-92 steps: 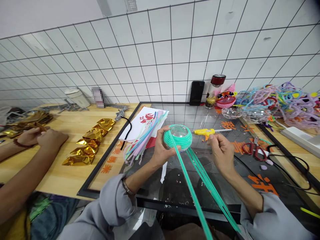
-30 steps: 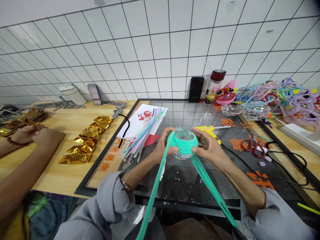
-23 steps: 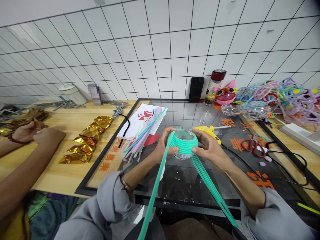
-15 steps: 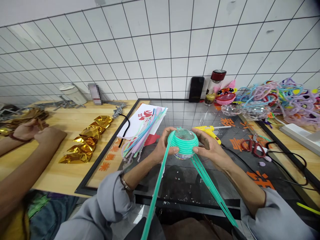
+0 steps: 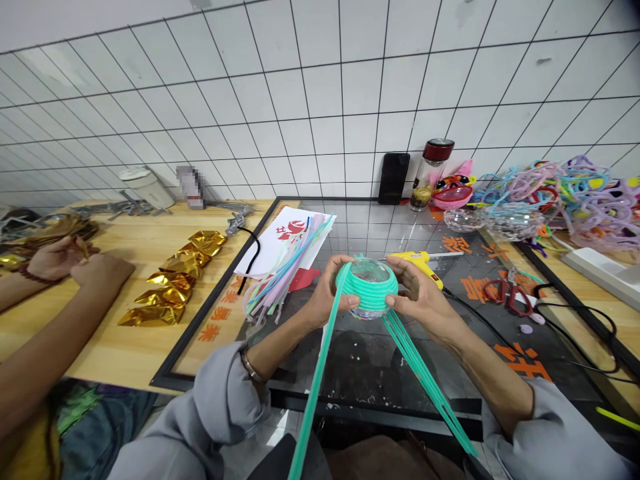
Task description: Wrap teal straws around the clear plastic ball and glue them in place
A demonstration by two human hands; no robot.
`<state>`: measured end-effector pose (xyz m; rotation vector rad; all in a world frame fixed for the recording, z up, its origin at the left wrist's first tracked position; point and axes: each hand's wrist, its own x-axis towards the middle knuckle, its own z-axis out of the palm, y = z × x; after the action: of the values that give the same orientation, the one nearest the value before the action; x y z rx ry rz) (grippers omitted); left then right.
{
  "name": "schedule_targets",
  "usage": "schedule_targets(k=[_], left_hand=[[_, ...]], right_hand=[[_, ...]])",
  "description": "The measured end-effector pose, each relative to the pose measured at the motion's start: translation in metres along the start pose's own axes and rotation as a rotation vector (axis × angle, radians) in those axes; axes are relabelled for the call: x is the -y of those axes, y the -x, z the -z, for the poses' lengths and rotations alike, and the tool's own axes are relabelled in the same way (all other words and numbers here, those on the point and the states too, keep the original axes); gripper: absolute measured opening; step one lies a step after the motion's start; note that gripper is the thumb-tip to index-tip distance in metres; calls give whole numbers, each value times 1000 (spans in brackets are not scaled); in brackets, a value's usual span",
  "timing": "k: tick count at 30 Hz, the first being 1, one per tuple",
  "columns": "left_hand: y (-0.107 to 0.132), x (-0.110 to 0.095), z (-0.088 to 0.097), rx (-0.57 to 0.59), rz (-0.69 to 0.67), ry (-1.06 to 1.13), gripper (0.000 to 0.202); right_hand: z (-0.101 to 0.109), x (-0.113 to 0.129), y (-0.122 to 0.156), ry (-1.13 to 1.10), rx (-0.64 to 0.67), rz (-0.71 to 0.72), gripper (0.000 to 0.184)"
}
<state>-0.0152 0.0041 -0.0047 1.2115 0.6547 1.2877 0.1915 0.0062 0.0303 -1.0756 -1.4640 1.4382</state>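
Observation:
A small clear bowl wrapped in rings of teal cord is held over the dark glass mat. My left hand grips its left side, thumb on the rim. My right hand cups its right side with fingers closed on it. One teal strand runs from the bowl's left edge down towards me. A bundle of several teal strands hangs from under the bowl to the lower right.
A yellow glue gun, red scissors and black cables lie right of my hands. Pastel strands on paper lie to the left. Gold foil pieces and another person's hands are on the wooden table. Coloured loops are piled at far right.
Since three seconds ago my right hand has let go of the strands and closed on the bowl's right side. In the last second only the single strand swung slightly right.

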Motion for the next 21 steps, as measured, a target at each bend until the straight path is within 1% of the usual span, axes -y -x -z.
schedule_targets(k=[4, 10, 15, 21], left_hand=[[1, -1, -1, -2, 10, 2, 77], [2, 1, 0, 27, 7, -6, 75], [0, 2, 3, 66, -83, -133, 82], [-3, 3, 6, 61, -211, -265, 88]], right_hand=[[-1, 3, 1, -1, -14, -7, 83], [-1, 4, 1, -12, -24, -8, 80], [0, 2, 1, -2, 14, 11, 79], [3, -1, -1, 17, 57, 92, 81]])
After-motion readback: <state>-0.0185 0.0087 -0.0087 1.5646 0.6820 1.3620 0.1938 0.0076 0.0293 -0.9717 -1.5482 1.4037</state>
